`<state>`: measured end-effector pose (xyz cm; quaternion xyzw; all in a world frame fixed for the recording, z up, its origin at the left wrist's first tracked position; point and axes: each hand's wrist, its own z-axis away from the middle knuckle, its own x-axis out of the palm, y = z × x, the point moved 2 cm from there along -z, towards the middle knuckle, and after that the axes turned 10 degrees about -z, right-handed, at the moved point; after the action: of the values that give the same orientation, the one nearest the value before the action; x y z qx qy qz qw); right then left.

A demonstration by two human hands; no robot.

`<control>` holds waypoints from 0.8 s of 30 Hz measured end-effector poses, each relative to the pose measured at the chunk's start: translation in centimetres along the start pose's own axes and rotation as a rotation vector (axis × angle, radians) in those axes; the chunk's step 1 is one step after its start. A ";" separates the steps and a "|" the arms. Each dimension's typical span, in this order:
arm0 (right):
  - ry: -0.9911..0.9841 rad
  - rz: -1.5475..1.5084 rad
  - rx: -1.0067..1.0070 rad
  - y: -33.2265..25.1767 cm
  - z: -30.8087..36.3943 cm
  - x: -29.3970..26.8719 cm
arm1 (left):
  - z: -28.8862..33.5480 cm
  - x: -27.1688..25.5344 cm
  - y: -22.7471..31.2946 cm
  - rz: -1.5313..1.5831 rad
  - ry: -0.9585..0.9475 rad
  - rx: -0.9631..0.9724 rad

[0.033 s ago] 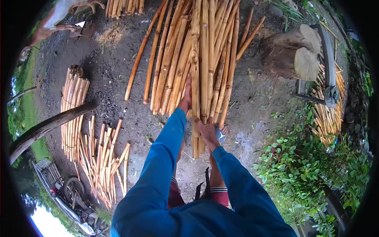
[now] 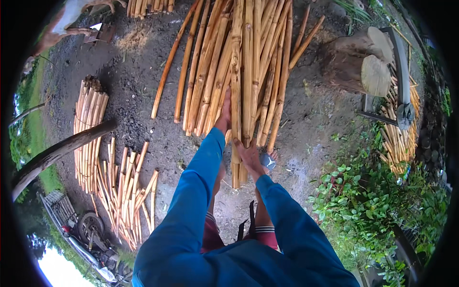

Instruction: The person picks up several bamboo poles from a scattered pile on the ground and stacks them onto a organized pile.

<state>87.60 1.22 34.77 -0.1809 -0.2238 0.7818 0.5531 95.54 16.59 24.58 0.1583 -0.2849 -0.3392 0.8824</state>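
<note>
Long yellow-brown bamboo poles fan out on the ground ahead of me, with several gathered between my hands. My left hand lies along the left side of the gathered poles, its fingers mostly hidden behind them. Closer to me, my right hand is closed around the near part of the same poles, by the cut end of one. Two pole ends stick out below my right hand, between my legs.
A bound bamboo bundle and loose shorter pieces lie left, near a slanting wooden post. A motorcycle stands lower left. Right are cut logs, more bamboo and leafy plants. An animal is far left.
</note>
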 end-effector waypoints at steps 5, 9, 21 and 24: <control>-0.084 -0.110 -0.039 3.5 -4.0 5.3 | -0.5 -5.3 1.8 -0.224 0.095 0.000; -0.086 -0.295 -0.126 4.9 -8.0 6.6 | -2.6 -5.3 3.0 -0.315 0.061 0.013; -0.139 0.067 -0.127 1.9 -15.0 8.5 | -6.4 -7.0 7.0 -0.870 0.146 0.198; -0.171 0.174 -0.213 4.0 -16.8 8.5 | -5.0 -7.0 6.3 -1.432 0.380 0.227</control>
<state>90.61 10.66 18.25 -0.1899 -0.3351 0.8112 0.4400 97.57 26.31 20.83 0.4511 0.0116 -0.7660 0.4579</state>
